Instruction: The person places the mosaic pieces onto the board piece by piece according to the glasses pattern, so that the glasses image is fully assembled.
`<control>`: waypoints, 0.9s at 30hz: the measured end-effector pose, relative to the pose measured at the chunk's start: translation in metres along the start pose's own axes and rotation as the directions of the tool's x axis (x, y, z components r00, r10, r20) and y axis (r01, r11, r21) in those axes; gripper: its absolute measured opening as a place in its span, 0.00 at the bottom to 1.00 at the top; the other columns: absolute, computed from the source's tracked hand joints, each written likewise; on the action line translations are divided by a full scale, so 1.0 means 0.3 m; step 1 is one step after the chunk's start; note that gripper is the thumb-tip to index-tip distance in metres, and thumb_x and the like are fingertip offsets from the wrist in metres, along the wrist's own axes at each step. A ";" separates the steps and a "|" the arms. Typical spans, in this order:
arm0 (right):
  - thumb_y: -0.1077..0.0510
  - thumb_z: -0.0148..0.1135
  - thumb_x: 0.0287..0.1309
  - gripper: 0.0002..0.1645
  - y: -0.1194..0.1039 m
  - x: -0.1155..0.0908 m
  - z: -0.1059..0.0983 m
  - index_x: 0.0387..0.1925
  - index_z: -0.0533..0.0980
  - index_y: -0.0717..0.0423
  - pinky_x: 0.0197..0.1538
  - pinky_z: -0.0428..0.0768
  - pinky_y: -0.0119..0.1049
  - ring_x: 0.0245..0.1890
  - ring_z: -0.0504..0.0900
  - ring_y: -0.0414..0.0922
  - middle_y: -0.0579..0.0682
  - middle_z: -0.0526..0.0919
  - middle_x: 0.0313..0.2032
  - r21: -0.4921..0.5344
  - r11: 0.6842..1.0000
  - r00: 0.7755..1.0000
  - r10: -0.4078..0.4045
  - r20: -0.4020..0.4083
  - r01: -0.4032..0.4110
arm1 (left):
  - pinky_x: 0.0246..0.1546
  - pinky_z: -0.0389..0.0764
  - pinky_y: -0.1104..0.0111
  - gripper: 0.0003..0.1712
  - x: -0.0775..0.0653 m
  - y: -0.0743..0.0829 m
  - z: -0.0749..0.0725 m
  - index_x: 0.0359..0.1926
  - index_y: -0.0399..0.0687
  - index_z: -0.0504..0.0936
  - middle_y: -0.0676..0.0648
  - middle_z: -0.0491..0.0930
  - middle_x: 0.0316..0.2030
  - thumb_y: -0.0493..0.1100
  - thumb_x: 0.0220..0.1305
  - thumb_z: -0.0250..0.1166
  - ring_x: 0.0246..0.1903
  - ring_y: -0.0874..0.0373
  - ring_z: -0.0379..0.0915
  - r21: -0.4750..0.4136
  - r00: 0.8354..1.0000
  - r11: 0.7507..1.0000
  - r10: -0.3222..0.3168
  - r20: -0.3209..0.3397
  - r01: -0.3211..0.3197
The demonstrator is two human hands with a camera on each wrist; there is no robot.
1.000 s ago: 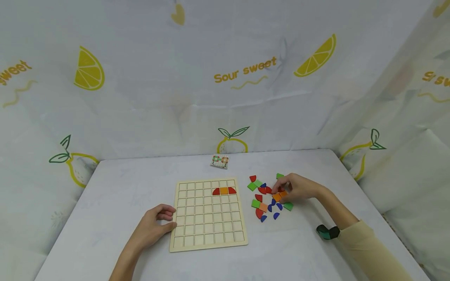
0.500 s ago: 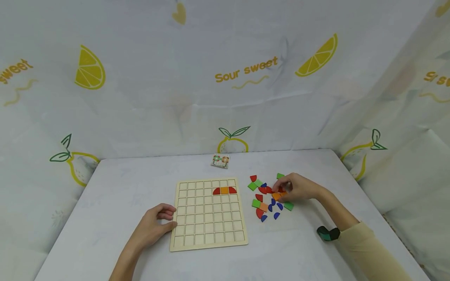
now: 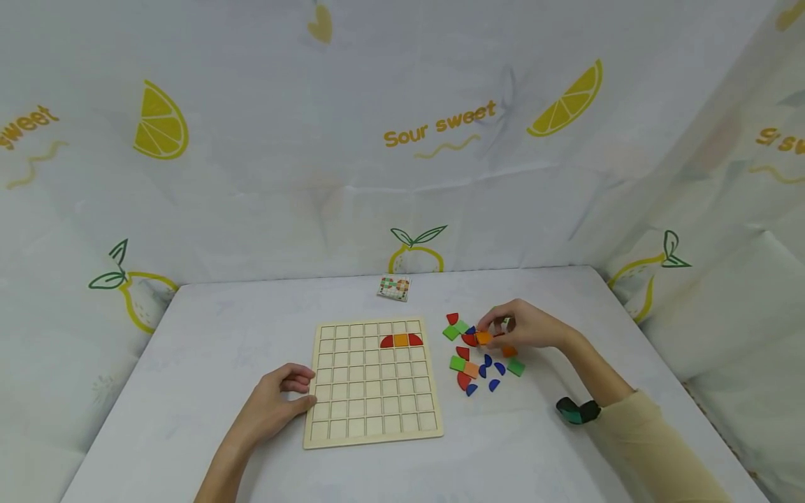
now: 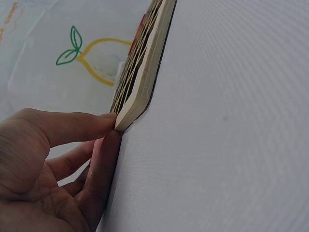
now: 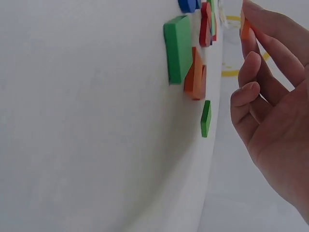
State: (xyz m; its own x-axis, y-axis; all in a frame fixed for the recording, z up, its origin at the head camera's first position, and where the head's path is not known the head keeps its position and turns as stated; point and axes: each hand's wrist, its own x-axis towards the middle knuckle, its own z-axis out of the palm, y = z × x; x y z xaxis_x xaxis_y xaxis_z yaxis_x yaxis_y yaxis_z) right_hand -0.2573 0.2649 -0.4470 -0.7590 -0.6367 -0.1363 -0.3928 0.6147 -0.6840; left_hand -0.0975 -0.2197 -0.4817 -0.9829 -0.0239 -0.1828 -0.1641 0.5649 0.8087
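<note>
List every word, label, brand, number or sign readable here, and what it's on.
"Sour sweet": on the wall cloth, upper middle of the head view.
"sweet": same cloth, left edge of the head view, cut off by the frame.
"sw": same cloth, right edge; the word before it is distorted by a fold.
Left wrist view: orange lettering, too blurred to read.
Picture card: too small to read any text.
Board and colored pieces: none visible.

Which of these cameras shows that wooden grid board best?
The head view, because it takes in nearly the whole grid board from above. The left wrist view catches only part, at a steep slant; the right wrist view shows none of it.
</note>
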 end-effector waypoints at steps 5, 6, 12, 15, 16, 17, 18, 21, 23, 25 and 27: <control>0.54 0.79 0.63 0.15 -0.046 0.045 0.012 0.51 0.89 0.48 0.45 0.83 0.33 0.43 0.80 0.43 0.47 0.91 0.47 0.021 0.999 1.000 -0.025 -0.011 0.026 | 0.53 0.79 0.70 0.23 0.001 -0.002 0.000 0.56 0.44 0.85 0.47 0.87 0.48 0.38 0.59 0.80 0.47 0.60 0.82 0.001 1.000 1.000 -0.009 0.004 0.009; 0.54 0.78 0.63 0.15 -0.057 0.054 0.014 0.51 0.89 0.48 0.45 0.83 0.33 0.43 0.80 0.43 0.47 0.91 0.47 0.022 0.999 0.999 -0.035 -0.011 0.035 | 0.52 0.79 0.70 0.24 0.002 -0.002 0.001 0.56 0.44 0.85 0.47 0.87 0.48 0.38 0.59 0.80 0.47 0.60 0.82 -0.002 1.000 1.000 -0.009 0.005 0.009; 0.55 0.79 0.63 0.16 -0.127 0.108 0.033 0.52 0.89 0.48 0.45 0.84 0.34 0.44 0.81 0.44 0.47 0.91 0.47 0.025 0.996 0.997 -0.081 -0.018 0.081 | 0.52 0.79 0.71 0.24 0.005 -0.003 0.004 0.56 0.43 0.85 0.46 0.86 0.48 0.37 0.59 0.79 0.47 0.60 0.82 -0.008 1.000 1.000 -0.010 0.004 0.010; 0.54 0.80 0.63 0.17 -0.154 0.134 0.050 0.52 0.89 0.48 0.45 0.83 0.33 0.45 0.82 0.47 0.47 0.91 0.48 0.035 0.995 0.995 -0.094 -0.026 0.095 | 0.52 0.79 0.71 0.24 0.006 -0.003 0.004 0.56 0.43 0.85 0.46 0.86 0.48 0.37 0.59 0.79 0.47 0.60 0.82 -0.007 1.000 1.000 -0.008 0.001 0.008; 0.54 0.79 0.63 0.16 -0.161 0.142 0.057 0.52 0.89 0.49 0.45 0.84 0.33 0.46 0.82 0.49 0.48 0.91 0.47 0.042 0.994 0.995 -0.099 -0.026 0.100 | 0.52 0.79 0.71 0.24 0.006 -0.004 0.004 0.56 0.44 0.85 0.46 0.86 0.48 0.37 0.59 0.80 0.47 0.60 0.82 -0.005 1.000 1.000 -0.007 0.000 0.007; 0.55 0.79 0.63 0.16 -0.166 0.151 0.063 0.52 0.89 0.49 0.45 0.84 0.34 0.46 0.82 0.50 0.48 0.91 0.47 0.055 0.993 0.994 -0.103 -0.025 0.105 | 0.52 0.79 0.71 0.24 0.006 -0.005 0.004 0.56 0.44 0.85 0.46 0.86 0.48 0.37 0.59 0.79 0.47 0.60 0.82 -0.004 1.000 1.000 -0.005 0.000 0.005; 0.55 0.80 0.62 0.16 -0.173 0.160 0.070 0.52 0.89 0.49 0.44 0.84 0.33 0.45 0.81 0.51 0.49 0.91 0.46 0.068 0.992 0.994 -0.105 -0.022 0.106 | 0.52 0.79 0.71 0.24 0.006 -0.005 0.004 0.56 0.44 0.85 0.46 0.86 0.48 0.37 0.59 0.80 0.47 0.60 0.82 -0.003 1.000 1.000 -0.005 0.001 0.005; 0.56 0.80 0.62 0.16 -0.189 0.185 0.091 0.51 0.89 0.48 0.43 0.84 0.34 0.45 0.81 0.52 0.49 0.90 0.46 0.105 0.987 0.992 -0.122 -0.005 0.122 | 0.51 0.79 0.71 0.24 0.006 -0.008 0.005 0.56 0.44 0.85 0.47 0.86 0.48 0.37 0.59 0.80 0.47 0.60 0.82 0.000 1.000 1.000 -0.006 0.005 0.006; 0.56 0.80 0.62 0.16 -0.202 0.202 0.105 0.51 0.89 0.47 0.42 0.83 0.34 0.44 0.81 0.49 0.48 0.90 0.46 0.118 0.983 0.990 -0.140 0.008 0.138 | 0.52 0.79 0.70 0.24 0.006 -0.010 0.005 0.57 0.44 0.85 0.47 0.87 0.48 0.37 0.59 0.80 0.47 0.60 0.82 0.002 1.000 1.000 -0.009 0.006 0.009; 0.55 0.80 0.62 0.15 -0.217 0.219 0.120 0.51 0.89 0.46 0.42 0.82 0.33 0.44 0.81 0.46 0.47 0.91 0.48 0.115 0.980 0.986 -0.167 0.021 0.164 | 0.52 0.79 0.70 0.24 0.005 -0.011 0.005 0.56 0.44 0.85 0.47 0.87 0.48 0.37 0.59 0.80 0.47 0.60 0.82 0.002 1.000 1.000 -0.011 0.006 0.011; 0.55 0.79 0.63 0.15 -0.233 0.233 0.136 0.51 0.89 0.46 0.42 0.81 0.32 0.44 0.82 0.44 0.46 0.92 0.49 0.111 0.976 0.981 -0.191 0.036 0.186 | 0.52 0.79 0.70 0.24 0.005 -0.011 0.006 0.56 0.44 0.85 0.47 0.87 0.48 0.38 0.59 0.80 0.47 0.60 0.82 0.002 1.000 1.000 -0.012 0.005 0.012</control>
State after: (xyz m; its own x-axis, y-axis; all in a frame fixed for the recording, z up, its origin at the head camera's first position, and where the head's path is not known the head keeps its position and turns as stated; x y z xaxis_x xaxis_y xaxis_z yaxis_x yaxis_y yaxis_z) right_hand -0.2618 0.1584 -0.4378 -0.6512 -0.7584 -0.0289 -0.4666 0.4301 -0.7729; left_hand -0.0982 -0.2202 -0.4855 -0.9804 -0.0264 -0.1954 -0.1757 0.5660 0.8055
